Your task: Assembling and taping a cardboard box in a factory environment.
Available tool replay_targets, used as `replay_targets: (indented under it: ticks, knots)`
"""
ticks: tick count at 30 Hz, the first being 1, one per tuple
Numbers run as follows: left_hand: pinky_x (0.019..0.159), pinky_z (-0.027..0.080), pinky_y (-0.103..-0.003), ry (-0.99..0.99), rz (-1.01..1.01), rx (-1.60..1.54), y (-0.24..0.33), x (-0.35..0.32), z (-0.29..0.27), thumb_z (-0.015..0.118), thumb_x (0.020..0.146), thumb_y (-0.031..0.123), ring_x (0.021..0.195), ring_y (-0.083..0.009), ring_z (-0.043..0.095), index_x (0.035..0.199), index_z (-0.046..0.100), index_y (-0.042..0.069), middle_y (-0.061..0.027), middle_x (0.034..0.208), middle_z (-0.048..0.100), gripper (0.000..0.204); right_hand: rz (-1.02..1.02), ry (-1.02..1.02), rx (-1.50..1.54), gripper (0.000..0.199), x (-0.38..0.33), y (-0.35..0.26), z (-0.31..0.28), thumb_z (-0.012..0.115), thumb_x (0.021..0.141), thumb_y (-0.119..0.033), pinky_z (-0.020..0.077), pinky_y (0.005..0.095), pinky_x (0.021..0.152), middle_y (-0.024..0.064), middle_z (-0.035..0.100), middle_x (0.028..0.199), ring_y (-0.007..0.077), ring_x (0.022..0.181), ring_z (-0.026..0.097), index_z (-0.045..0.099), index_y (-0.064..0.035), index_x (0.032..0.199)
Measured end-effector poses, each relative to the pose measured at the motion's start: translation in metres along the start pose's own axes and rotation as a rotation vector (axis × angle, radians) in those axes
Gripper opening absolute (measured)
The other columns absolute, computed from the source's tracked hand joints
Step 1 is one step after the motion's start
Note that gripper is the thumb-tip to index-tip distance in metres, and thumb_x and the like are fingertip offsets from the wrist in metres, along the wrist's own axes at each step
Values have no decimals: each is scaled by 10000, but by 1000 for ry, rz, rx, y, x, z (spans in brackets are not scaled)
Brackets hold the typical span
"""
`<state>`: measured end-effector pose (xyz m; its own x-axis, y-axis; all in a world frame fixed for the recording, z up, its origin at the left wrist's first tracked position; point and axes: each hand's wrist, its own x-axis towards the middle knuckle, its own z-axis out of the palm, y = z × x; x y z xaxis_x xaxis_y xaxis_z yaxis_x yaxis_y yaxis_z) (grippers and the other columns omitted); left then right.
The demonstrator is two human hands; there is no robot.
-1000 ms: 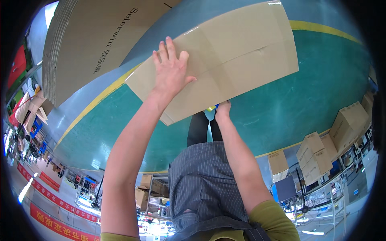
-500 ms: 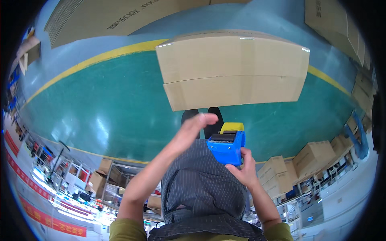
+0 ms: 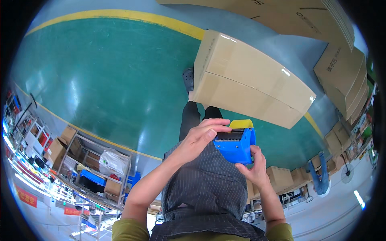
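Note:
A blue tape dispenser with a yellow part on top, a dark roller and a toothed metal edge is held in front of my apron. My right hand is wrapped round its handle from the right. From the left, my left hand reaches across with stretched fingers, their tips at the dispenser's roller. Whether those fingertips hold any tape cannot be made out. Beyond both hands stands a large closed cardboard box on the floor, clear tape along its seams and corners. My legs and one dark clog show beside it.
Stacked flat cardboard lies at the far right, with more folded cartons beside it. A yellow line crosses the green floor. A metal rack with boxes stands at the lower left. Cartons line the lower right.
My left hand has come to the dispenser's roller; before, it hovered apart to the left. The view has turned left, so the large box appears farther right and angled. My right hand keeps its hold.

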<state>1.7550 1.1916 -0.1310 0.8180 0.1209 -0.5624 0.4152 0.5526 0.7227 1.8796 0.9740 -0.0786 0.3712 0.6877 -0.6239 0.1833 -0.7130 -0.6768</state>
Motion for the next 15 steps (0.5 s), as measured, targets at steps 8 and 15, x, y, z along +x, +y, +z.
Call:
replay_targets:
  ticks: [8, 15]
  knots:
    - [891, 438, -297, 197, -275, -359, -4, -19, 1, 434, 981, 308, 966, -144, 581, 1077, 599, -7, -74, 996, 638, 368, -343, -105, -202, 592, 24, -25, -14, 805, 633, -196, 397, 467, 923, 173, 589, 1019, 338, 978, 562, 485, -7, 1093]
    - [676, 456, -238, 198, -372, -192, 14, -18, -2, 577, 922, 205, 765, -67, 559, 947, 590, -2, -24, 803, 624, 209, -404, -181, -329, 561, 35, -36, -22, 763, 640, -145, 339, 487, 1011, 170, 599, 1083, 314, 1043, 563, 495, 9, 1108]
